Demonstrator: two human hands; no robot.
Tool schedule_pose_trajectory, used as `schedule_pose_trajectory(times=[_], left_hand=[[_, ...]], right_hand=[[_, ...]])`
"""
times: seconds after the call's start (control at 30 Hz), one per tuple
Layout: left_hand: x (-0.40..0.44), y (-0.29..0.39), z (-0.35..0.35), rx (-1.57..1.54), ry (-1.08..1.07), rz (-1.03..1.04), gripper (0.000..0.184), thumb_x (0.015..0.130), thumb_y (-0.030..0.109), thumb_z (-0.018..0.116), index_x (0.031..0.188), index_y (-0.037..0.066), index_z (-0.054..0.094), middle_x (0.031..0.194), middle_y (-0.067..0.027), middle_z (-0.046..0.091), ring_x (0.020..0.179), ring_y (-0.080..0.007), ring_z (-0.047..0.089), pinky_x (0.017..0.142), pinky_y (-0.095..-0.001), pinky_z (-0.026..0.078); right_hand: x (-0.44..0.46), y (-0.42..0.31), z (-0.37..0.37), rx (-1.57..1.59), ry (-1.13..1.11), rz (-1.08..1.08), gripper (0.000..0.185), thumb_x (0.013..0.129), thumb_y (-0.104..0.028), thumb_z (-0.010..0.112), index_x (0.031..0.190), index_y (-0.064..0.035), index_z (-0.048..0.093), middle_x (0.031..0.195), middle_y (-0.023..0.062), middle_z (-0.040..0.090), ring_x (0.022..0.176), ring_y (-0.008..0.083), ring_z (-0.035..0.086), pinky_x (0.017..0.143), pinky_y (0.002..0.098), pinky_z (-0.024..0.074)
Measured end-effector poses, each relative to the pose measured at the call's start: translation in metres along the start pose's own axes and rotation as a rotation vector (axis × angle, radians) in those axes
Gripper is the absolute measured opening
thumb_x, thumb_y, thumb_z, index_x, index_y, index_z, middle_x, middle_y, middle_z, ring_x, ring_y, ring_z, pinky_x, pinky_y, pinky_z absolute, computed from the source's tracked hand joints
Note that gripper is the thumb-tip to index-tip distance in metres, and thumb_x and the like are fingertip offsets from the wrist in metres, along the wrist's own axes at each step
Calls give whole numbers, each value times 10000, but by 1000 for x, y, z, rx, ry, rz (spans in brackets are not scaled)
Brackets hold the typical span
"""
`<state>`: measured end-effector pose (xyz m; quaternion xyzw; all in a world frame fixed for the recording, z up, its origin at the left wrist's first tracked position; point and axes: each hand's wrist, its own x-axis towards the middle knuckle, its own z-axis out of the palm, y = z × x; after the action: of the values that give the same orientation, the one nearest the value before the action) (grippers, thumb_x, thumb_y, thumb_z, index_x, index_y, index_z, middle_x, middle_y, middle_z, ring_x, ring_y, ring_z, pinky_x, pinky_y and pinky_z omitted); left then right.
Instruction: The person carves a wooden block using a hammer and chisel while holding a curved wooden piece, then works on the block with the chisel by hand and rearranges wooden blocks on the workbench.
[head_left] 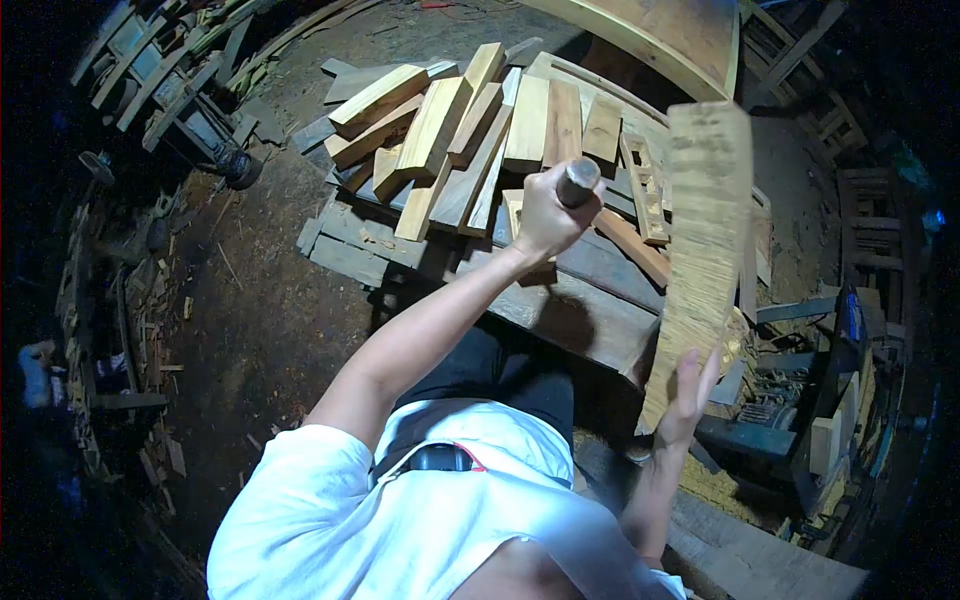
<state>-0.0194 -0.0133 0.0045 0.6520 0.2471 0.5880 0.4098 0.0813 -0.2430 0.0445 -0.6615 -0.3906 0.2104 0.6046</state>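
While your left hand (550, 215) is closed in a fist around a round-ended cylindrical tool (578, 184), your right hand (690, 400) meets the wide board (706, 220) at its lower, narrower end, so the step in hand looks like steadying that board with the tool held ready. Take the board as your landmark: it is on your right side, tilted, with one long face showing to you and its broader end away from your body. Your right thumb and fingers look extended rather than curled, touching the board near its edge; whether they pinch it or only brace it, one cannot tell from this view. Your left fist is to the left of the board and apart from it, and it hides the lower part of the tool.

Just left of the board lies a slotted wooden piece (647, 192), with a reddish strip (632, 247) near it; farther left, cut timber blocks (432, 125) are heaped on a low bench (615, 325). To the right of the board's lower end is a dark machine (745, 437).

Any next move seems to call for a sure right-hand hold first, since so long a board could tip, and for keeping the tool clear of your right fingers
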Motion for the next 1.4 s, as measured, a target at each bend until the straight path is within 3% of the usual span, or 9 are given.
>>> schedule_pose_trajectory(times=[0.13, 0.2, 0.27, 0.33, 0.53, 0.8, 0.9, 1.0, 1.4], left_hand=[[-13, 4, 5, 56, 21, 170, 209, 790, 134, 687, 697, 5, 551, 597, -77, 553, 541, -132, 550, 533, -270, 444], [-19, -3, 10, 27, -3, 191, 200, 768, 139, 706, 713, 5, 569, 610, -92, 566, 548, -154, 574, 541, -276, 457], [-24, -8, 12, -2, -25, 217, 198, 746, 145, 724, 730, 4, 587, 622, -107, 580, 555, -176, 599, 549, -282, 470], [-31, -5, 10, 99, -97, 269, 300, 628, 95, 715, 912, 31, 644, 805, -149, 639, 739, -336, 632, 651, -362, 504], [-44, -14, 14, 166, -164, 293, 309, 602, 130, 752, 867, 23, 635, 786, -151, 631, 662, -306, 629, 588, -344, 493], [-45, -22, 20, 121, -245, 458, 264, 593, 108, 682, 825, 58, 569, 674, -135, 569, 603, -320, 597, 523, -383, 490], [-23, -17, 11, 49, -44, 310, 203, 617, 84, 696, 766, 44, 565, 687, -122, 578, 605, -306, 600, 532, -338, 471], [4, 13, -5, 27, 78, 71, 174, 765, 105, 688, 707, 23, 545, 581, -59, 533, 542, -88, 515, 509, -252, 412], [0, -6, -1, 0, 88, 36, 248, 825, 95, 660, 647, 41, 496, 549, 13, 471, 525, -65, 444, 485, -245, 364]], right_hand=[[-9, 8, -14, 319, 107, 110, 672, 867, -328, 584, 1371, 39, 331, 1324, 165, 436, 1211, 253, 435, 1037, 365, 317], [-13, 7, -8, 260, 101, -37, 590, 899, -410, 497, 1282, 30, 407, 1111, 154, 569, 801, 174, 573, 636, 271, 474], [-11, 18, 7, -143, 154, -214, 570, 898, -352, 510, 1304, 31, 397, 1192, 171, 513, 1043, 247, 526, 919, 363, 419], [14, -17, 20, -198, -354, -159, 592, 897, -316, 518, 1346, 31, 352, 1263, 188, 477, 1159, 283, 471, 1026, 395, 335], [-9, -11, 9, 157, -79, -95, 657, 866, -309, 569, 1361, 37, 312, 1223, 183, 484, 1126, 259, 478, 988, 350, 344], [6, -8, 12, -140, -147, -209, 668, 848, -310, 573, 1341, 73, 337, 1235, 196, 478, 1158, 270, 469, 998, 355, 345], [4, -5, 4, -117, -87, -180, 661, 865, -331, 568, 1325, 86, 341, 1216, 186, 471, 1113, 248, 473, 975, 352, 350], [5, -6, 3, -82, -52, -202, 648, 873, -344, 567, 1313, 82, 354, 1164, 172, 488, 1042, 229, 487, 936, 342, 369], [3, -3, 5, 13, -160, -71, 642, 886, -360, 555, 1325, 63, 356, 1175, 164, 510, 1064, 232, 499, 954, 334, 366]])
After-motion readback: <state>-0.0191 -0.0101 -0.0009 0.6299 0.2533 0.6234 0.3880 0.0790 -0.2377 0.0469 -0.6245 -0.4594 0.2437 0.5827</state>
